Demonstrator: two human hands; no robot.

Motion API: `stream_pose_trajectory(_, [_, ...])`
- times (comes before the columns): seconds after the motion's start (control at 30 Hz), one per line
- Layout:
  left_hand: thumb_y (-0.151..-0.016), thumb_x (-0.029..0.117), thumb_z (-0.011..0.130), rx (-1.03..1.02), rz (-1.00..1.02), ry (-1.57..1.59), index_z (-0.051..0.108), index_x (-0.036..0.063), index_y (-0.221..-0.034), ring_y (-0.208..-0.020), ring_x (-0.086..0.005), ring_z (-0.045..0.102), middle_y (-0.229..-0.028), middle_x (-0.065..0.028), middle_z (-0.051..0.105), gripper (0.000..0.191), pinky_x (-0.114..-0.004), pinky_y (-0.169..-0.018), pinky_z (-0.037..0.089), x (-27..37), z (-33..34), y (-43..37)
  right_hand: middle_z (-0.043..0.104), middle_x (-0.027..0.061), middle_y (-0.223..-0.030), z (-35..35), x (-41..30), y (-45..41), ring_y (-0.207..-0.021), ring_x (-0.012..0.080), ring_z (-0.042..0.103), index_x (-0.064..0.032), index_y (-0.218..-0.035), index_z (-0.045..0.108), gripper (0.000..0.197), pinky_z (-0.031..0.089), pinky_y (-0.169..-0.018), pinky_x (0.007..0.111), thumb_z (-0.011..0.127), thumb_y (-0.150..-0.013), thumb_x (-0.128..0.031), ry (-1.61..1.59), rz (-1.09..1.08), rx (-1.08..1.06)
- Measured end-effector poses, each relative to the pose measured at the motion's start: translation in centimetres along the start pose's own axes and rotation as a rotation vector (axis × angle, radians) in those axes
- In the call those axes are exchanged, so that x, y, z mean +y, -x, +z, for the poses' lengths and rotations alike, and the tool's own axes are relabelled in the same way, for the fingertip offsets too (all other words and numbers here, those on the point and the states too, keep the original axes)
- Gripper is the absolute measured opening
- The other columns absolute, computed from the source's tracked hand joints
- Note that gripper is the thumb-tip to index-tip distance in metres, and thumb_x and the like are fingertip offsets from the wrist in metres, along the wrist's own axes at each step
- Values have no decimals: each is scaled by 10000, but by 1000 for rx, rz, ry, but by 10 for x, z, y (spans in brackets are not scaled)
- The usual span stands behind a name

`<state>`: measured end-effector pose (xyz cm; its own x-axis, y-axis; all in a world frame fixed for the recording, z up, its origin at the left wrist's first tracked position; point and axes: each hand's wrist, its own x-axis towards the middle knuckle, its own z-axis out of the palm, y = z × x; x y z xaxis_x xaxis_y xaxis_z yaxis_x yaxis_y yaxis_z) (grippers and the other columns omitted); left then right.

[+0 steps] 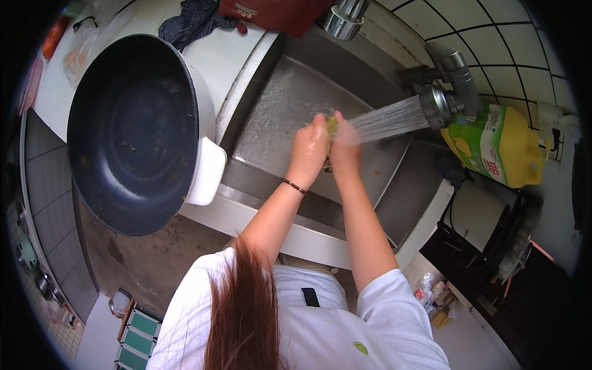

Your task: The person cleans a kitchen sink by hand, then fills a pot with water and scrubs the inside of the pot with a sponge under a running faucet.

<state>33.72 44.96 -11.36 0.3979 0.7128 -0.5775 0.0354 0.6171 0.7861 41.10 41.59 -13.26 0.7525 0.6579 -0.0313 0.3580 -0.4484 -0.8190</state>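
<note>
My left hand point(309, 145) and my right hand point(346, 148) meet above the basin of a stainless-steel sink point(296, 88). Between them they squeeze a small yellow-green item point(331, 126), perhaps a sponge or scrubbing pad; the fingers hide most of it. A spray of water from the faucet head point(437, 107) strikes my right hand and blurs its outline. Thin water runs over the basin floor beneath. A dark braided band circles my left wrist.
A large dark-lined pan point(134, 134) with a white handle point(207, 173) stands left of the sink on the white counter, with small scraps inside. A yellow detergent jug point(497, 143) sits right of the faucet. A dark striped cloth point(192, 23) and red bag point(277, 14) lie behind.
</note>
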Motion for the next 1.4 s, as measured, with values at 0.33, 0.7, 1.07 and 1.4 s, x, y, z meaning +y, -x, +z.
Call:
stream_pose_trajectory(0.33, [-953, 347, 387, -35, -29, 144, 552, -14, -723, -616, -89, 429, -636, -6, 507, 459, -279, -580, 391, -19, -7, -4, 557, 220, -674, 2, -14, 16, -612, 338, 536, -7, -718, 586, 356, 412, -574, 398, 465, -901, -287, 62, -28, -45])
stream_pose_trajectory(0.7, [-937, 274, 424, -2, -102, 378, 577, -6, -963, -837, -123, 544, -915, -66, 596, 320, -253, -745, 429, -9, -53, -16, 573, 38, -893, -11, -10, 13, -845, 106, 524, -28, -962, 586, 224, 447, -693, 271, 550, -878, -234, -795, 486, -281])
stream_pose_trajectory(1.07, [-880, 197, 531, -279, 173, 5, 508, -29, -1160, -984, -161, 529, -1077, -106, 571, 360, -262, -861, 411, -13, -47, -5, 566, 25, -774, -19, -16, 14, -723, 123, 544, -4, -924, 580, 185, 452, -653, 258, 585, -857, -176, -476, 221, -322])
stream_pose_trajectory(1.4, [-868, 175, 572, -274, 260, -214, 497, -27, -1110, -812, -103, 527, -912, -26, 565, 324, -234, -747, 439, -2, -42, 2, 571, 86, -915, -6, -22, 16, -828, 149, 549, 23, -1057, 512, 252, 448, -738, 259, 550, -880, -152, -490, 106, -145])
